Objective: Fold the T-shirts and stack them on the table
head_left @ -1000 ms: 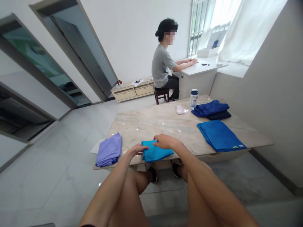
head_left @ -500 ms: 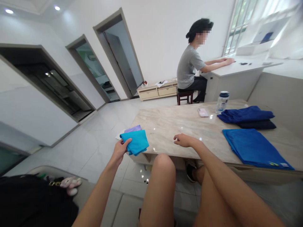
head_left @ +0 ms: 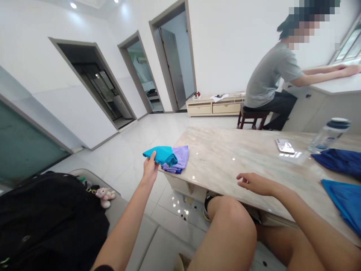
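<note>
The left hand (head_left: 150, 165) grips a folded turquoise cloth (head_left: 160, 154) by its near edge, thumb on top and the fingers underneath. This cloth is at the left end of the marble-topped desk (head_left: 214, 150), partly in front of a folded lilac cloth (head_left: 182, 156) that lies at the desk's corner; whether the 2 cloths touch cannot be told from this angle. A bit of darker blue shows under the lilac folds. The right hand (head_left: 257, 183) holds nothing; its fingers are loosely bent and slightly parted over the near side of the desk, and it is unclear whether they touch the surface. Farther right, a phone (head_left: 284, 146) lies flat near a clear bottle (head_left: 328, 134) with a white and dark blue cap, which stands just beside a navy cloth (head_left: 340, 162). A bright blue cloth (head_left: 344, 205) lies closer, cut off by the right edge of the view. At left, a black bag (head_left: 47, 222) rests on a grey sofa (head_left: 138, 235), with a pink plush toy (head_left: 105, 195) beside it. Beyond the desk, 1 person in a grey shirt (head_left: 269, 77) sits on a dark stool (head_left: 252, 114), forearms on a white counter (head_left: 338, 84).
</note>
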{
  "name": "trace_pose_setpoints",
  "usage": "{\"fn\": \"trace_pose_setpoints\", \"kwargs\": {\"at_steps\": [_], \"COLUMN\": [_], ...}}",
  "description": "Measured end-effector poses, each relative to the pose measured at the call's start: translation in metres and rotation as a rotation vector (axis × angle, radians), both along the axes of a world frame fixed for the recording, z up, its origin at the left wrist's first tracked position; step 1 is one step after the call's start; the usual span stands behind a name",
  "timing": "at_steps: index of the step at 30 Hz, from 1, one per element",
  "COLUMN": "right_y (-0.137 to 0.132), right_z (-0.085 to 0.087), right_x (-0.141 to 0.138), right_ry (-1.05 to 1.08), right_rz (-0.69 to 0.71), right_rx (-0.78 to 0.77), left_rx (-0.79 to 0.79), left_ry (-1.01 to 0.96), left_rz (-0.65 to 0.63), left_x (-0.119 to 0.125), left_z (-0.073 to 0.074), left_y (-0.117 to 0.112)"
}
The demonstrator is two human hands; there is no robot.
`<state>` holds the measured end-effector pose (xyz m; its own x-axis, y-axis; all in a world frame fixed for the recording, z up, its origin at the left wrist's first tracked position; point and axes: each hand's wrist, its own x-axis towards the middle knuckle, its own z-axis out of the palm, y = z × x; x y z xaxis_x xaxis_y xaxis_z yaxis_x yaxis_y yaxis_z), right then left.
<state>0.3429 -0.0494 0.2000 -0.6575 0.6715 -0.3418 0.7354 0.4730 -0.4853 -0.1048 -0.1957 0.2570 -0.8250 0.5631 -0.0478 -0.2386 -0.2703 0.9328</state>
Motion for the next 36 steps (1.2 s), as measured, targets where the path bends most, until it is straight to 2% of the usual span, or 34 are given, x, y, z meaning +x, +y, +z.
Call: {"fn": "trace_pose_setpoints", "kwargs": {"at_steps": [3,5,6,9,12,14,15,17,19,22,25,27,29,33,36], "right_y": [0.001,0.002,0.002,0.004,0.005,0.006,0.008,0.013,0.019,0.019,-0.012,-0.049,-0.088,-0.147,-0.180], "right_z": [0.001,0.000,-0.001,-0.005,-0.009,-0.010,-0.009,-0.007,-0.001,0.011,0.020,0.021,0.021,0.015,0.005], "right_x": [-0.004,-0.005,-0.006,-0.008,-0.012,-0.017,-0.019,-0.025,-0.033,-0.045,-0.044,-0.034,-0.019,0.015,0.030], "right_ry": [-0.003,-0.033,-0.051,-0.105,-0.129,-0.133,-0.135,-0.142,-0.165,-0.225,-0.273,-0.206,-0.011,0.464,0.615], "right_rz": [-0.017,-0.034,-0.042,-0.054,-0.034,-0.023,-0.024,-0.025,-0.010,-0.005,-0.108,-0.239,-0.396,-0.730,-0.780], "right_rx": [0.001,-0.005,-0.013,-0.050,-0.106,-0.132,-0.136,-0.124,-0.101,-0.053,0.078,0.275,0.484,0.546,0.558], "left_rx": [-0.007,-0.113,-0.173,-0.322,-0.466,-0.593,-0.629,-0.612,-0.571,-0.432,-0.361,-0.326,-0.279,-0.182,-0.157], "left_ry": [-0.042,-0.075,-0.095,-0.152,-0.149,0.044,0.126,0.306,0.518,0.862,1.144,1.297,1.392,1.525,1.592], "left_rz": [0.051,0.025,-0.001,-0.071,-0.113,-0.285,-0.388,-0.535,-0.574,-0.698,-0.717,-0.656,-0.561,-0.464,-0.413], "left_x": [-0.006,-0.004,0.000,0.017,0.045,0.071,0.088,0.126,0.167,0.223,0.256,0.263,0.259,0.240,0.234], "left_z": [-0.010,-0.031,-0.046,-0.099,-0.147,-0.167,-0.173,-0.175,-0.166,-0.140,-0.116,-0.108,-0.106,-0.104,-0.095], "left_y": [0.044,0.055,0.053,0.022,-0.035,-0.074,-0.093,-0.122,-0.139,-0.143,-0.135,-0.132,-0.130,-0.121,-0.117]}}
